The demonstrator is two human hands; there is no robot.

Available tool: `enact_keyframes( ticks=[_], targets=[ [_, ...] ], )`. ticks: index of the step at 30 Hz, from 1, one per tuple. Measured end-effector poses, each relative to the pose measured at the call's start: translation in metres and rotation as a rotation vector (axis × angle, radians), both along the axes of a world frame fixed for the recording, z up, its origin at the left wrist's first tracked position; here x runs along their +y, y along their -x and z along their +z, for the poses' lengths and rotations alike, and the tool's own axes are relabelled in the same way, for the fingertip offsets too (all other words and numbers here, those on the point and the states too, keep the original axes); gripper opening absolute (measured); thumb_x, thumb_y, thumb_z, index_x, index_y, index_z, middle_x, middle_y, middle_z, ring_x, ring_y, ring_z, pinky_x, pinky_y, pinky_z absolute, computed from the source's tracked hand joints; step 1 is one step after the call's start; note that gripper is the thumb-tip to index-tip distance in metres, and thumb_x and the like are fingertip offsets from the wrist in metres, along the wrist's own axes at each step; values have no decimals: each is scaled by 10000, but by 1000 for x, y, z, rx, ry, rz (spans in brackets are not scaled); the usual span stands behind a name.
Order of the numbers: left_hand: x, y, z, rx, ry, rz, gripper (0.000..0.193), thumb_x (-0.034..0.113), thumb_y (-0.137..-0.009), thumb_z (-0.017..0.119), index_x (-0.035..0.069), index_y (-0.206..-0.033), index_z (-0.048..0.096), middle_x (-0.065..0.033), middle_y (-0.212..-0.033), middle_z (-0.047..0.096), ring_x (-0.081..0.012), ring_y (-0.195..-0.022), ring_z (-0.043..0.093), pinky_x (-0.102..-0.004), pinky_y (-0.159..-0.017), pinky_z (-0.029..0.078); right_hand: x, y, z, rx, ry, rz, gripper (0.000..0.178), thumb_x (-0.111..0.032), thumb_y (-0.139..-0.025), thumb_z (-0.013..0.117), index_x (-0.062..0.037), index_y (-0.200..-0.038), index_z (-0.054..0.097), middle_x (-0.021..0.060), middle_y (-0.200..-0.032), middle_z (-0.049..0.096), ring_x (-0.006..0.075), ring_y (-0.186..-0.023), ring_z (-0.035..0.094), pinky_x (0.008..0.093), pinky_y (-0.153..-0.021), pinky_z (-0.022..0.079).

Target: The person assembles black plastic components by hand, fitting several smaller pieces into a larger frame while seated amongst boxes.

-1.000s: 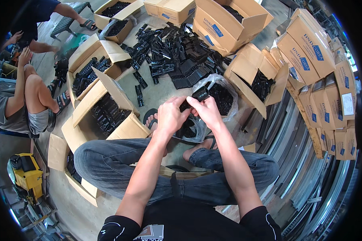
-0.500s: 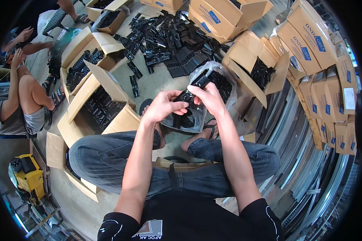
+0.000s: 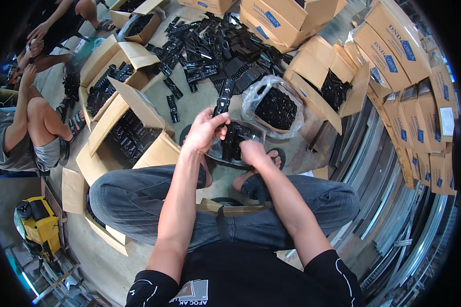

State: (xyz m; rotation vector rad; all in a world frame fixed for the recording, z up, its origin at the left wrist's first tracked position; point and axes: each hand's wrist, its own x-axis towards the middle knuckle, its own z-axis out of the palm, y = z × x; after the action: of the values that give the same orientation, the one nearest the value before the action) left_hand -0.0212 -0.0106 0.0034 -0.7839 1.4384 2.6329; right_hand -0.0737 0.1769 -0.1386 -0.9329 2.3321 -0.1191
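Note:
My left hand (image 3: 206, 134) grips a long glossy black plastic part (image 3: 224, 97), its far end pointing away from me, thumb on top. Close beside it on the right, my right hand (image 3: 253, 152) reaches down at a clear plastic-lined container (image 3: 259, 131) of black pieces between my feet. Its fingers look curled, but the tips are hidden, as is anything in them. Just beyond that hand stands a clear plastic bag (image 3: 298, 123) full of small black pieces. Past both hands lies a large heap of black plastic parts (image 3: 205, 48) on the floor.
Open cartons of black parts, one near (image 3: 95, 163) and one farther (image 3: 89, 71), stand on my left; another carton (image 3: 317, 57) is at the right. Stacked boxes (image 3: 389, 51) and long metal profiles (image 3: 374, 204) line the right side. Two people sit at the left near a yellow machine (image 3: 43, 225).
My hands have parted. The left keeps the black part and has turned it to point away from me; the right has let go of it and dropped toward the container between my feet.

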Motion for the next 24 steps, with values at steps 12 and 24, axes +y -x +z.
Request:
enact_keyframes(
  ticks=[12, 24],
  targets=[
    [7, -1, 4, 43, 56, 60, 342, 84, -873, 720, -25, -1094, 482, -59, -814, 614, -119, -594, 586, -247, -506, 488, 0, -12, -5, 40, -68, 17, 202, -55, -788, 616, -18, -926, 758, 209, -981, 732, 347, -957, 719, 430, -811, 580],
    [8, 0, 9, 54, 52, 110, 334, 49, -894, 692, -59, -1114, 465, -113, -864, 643, -171, -671, 674, -293, -606, 585, 0, -13, 2, 51, -142, 86, 231, -86, -852, 579, -58, -975, 772, 172, -1019, 740, 307, -989, 720, 413, -834, 580]
  ],
)
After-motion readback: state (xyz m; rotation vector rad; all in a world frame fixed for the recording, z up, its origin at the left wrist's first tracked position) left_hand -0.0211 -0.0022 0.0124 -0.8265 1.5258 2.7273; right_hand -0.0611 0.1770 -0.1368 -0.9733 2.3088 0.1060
